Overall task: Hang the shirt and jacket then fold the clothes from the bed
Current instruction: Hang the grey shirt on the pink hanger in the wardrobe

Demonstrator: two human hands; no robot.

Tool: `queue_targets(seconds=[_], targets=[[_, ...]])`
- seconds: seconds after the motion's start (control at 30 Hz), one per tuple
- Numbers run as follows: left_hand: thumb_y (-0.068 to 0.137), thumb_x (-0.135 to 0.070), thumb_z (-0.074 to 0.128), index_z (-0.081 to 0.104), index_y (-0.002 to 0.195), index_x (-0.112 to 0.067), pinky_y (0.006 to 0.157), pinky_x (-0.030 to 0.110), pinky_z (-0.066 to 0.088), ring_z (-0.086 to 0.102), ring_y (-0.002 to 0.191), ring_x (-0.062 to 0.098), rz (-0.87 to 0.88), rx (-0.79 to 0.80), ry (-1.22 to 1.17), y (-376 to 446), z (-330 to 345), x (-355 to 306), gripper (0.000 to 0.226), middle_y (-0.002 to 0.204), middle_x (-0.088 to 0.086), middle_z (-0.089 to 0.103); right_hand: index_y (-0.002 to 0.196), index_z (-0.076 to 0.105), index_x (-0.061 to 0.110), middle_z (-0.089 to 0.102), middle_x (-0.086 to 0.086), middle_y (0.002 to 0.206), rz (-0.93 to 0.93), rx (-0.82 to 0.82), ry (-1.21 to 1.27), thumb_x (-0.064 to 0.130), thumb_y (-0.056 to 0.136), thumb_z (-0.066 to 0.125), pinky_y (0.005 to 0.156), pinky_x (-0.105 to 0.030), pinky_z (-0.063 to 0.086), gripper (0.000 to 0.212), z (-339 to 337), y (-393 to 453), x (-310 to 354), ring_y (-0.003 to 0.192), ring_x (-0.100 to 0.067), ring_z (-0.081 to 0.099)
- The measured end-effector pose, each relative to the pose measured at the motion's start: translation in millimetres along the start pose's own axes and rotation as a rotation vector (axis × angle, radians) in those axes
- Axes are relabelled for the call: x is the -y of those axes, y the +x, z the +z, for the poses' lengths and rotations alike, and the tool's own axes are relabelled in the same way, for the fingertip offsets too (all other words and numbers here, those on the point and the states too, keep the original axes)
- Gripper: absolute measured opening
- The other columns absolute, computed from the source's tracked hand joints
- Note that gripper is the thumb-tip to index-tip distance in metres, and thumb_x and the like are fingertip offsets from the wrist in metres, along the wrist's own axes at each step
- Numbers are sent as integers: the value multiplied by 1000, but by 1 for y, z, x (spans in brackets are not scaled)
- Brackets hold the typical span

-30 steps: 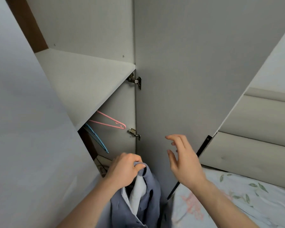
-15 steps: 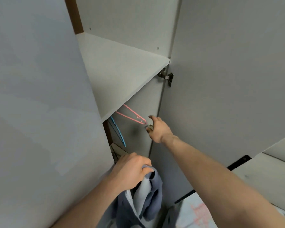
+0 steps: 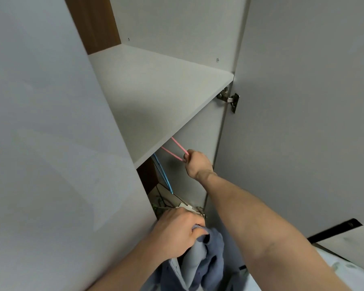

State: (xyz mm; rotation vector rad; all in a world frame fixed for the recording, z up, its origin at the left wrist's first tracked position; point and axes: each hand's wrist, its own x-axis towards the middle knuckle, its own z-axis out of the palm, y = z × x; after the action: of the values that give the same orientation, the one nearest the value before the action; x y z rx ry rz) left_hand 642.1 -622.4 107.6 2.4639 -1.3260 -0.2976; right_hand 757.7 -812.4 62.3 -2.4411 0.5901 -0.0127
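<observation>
My right hand [image 3: 198,164] grips the end of the pink hanger [image 3: 172,151] under the shelf [image 3: 160,97], a blue hanger [image 3: 162,175] just beside it. My left hand [image 3: 177,234] clutches the shirt [image 3: 206,263] low at the wardrobe; I can read no writing anywhere.

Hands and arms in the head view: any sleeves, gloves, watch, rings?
Both are bare. The left hand and right hand wear no gloves, and no rings show. Both forearms are uncovered as far as the frame shows: no sleeves, watch or wristband. No markings visible.
</observation>
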Motion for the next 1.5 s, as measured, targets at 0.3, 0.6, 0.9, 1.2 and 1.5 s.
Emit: queue_targets(seconds=[0.3,0.6,0.9,1.2,1.5], targets=[[95,-48,54,58,87,-26,60,31,34,48,68,20,61,2,-38,-6,10,-11,24,72,-2,55,95,57,14,68,-12,94,34,-268,19,26,107,36,73,-42,53,27,-49,-41,-10,86,-39,62],[94,-49,60,56,74,-28,55,32,43,54,63,17,3,-42,-139,-3,2,-12,29,63,-4,56,106,62,23,70,0,83,163,-422,209,30,104,43,74,-44,56,20,-55,-160,-60,79,-35,64],[89,-50,66,65,69,-42,61,31,51,59,63,8,136,-41,-326,-15,-18,-61,22,64,-20,64,98,62,26,51,12,61,271,-434,231,24,107,46,54,-21,33,19,-54,-368,-111,56,-11,44],[83,-63,60,70,77,-35,61,31,50,54,60,12,397,16,-346,-72,-41,-148,31,61,-11,63,85,44,20,52,1,71,480,-536,345,37,106,47,63,-42,41,27,-31,-536,-81,63,-18,44],[93,-31,72,66,62,-16,51,22,34,42,48,6,606,198,-524,-158,-61,-238,34,51,-6,56,95,52,28,61,11,101,694,-742,509,68,74,75,76,-37,55,51,8,-640,-41,88,-11,59]])
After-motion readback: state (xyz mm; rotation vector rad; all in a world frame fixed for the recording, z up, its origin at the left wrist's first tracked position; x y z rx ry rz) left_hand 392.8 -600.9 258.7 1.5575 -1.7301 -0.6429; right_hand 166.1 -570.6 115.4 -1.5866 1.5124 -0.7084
